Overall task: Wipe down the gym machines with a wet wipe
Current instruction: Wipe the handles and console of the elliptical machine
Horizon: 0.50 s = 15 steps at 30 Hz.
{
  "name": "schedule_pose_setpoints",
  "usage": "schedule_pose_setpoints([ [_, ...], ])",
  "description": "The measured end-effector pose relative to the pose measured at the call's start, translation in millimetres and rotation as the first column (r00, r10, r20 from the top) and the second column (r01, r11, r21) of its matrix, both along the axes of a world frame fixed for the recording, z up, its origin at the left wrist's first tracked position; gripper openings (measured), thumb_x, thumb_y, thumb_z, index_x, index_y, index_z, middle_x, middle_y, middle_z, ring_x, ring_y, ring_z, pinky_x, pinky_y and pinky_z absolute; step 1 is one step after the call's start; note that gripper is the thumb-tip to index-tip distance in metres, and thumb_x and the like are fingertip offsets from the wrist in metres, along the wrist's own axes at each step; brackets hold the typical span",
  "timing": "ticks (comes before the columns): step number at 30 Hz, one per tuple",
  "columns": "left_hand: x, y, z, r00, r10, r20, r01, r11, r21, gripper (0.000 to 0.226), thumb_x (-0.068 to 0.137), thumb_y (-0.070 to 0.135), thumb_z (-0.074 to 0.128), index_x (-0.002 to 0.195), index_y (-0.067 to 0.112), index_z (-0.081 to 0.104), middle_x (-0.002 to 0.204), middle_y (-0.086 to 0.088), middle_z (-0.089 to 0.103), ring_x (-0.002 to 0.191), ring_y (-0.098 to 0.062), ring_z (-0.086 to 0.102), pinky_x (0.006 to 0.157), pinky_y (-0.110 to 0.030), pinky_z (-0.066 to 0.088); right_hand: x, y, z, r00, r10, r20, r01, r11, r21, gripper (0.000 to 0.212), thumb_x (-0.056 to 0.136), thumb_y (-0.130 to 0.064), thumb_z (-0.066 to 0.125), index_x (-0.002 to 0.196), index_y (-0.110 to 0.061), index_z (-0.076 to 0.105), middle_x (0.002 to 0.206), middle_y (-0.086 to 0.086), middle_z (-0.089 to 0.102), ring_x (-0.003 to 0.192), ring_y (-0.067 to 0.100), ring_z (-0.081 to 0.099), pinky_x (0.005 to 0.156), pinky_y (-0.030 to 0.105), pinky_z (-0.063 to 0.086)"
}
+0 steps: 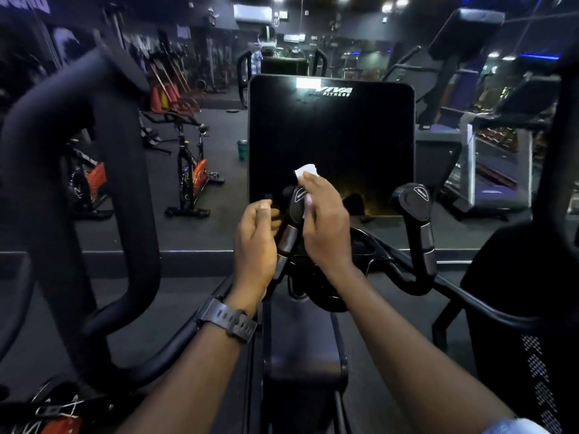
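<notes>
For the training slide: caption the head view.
Right hand wipes the left handle with a wet wipe; left hand steadies it.

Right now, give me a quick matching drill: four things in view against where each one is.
Things:
1. wet wipe
2. left hand
3. wristwatch
4. spin bike

Places:
A. on the floor, left of the console
B. beside the left grip
C. in the right hand
D. on the left wrist

Pairs: 1-C, 2-B, 3-D, 4-A
</notes>
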State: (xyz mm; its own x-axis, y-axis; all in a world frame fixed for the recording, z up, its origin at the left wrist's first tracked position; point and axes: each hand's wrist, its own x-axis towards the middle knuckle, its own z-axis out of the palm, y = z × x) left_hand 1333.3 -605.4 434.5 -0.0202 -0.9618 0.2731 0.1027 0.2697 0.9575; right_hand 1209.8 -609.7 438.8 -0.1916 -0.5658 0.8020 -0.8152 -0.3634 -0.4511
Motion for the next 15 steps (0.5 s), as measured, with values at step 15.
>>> schedule_pose_setpoints([
  [15,9.3,-2.5,5.9,0.989,-0.112,-0.097,0.119,0.991,0.067,0.045,0.108,0.050,0.030,0.113,0.027,0.069,0.109,0.001,0.074,0.104,-0.012,0.070,0.096,-0.036,0.054,-13.6,14.2,-29.8,0.594,-0.011,-0.805,0.094,0.994,0.056,0.051,0.100,-0.018,0.034,0.147,0.001,0.037,0.156,0.018,0.033,0.149,0.031,0.019,0.121,0.053,0.015],
])
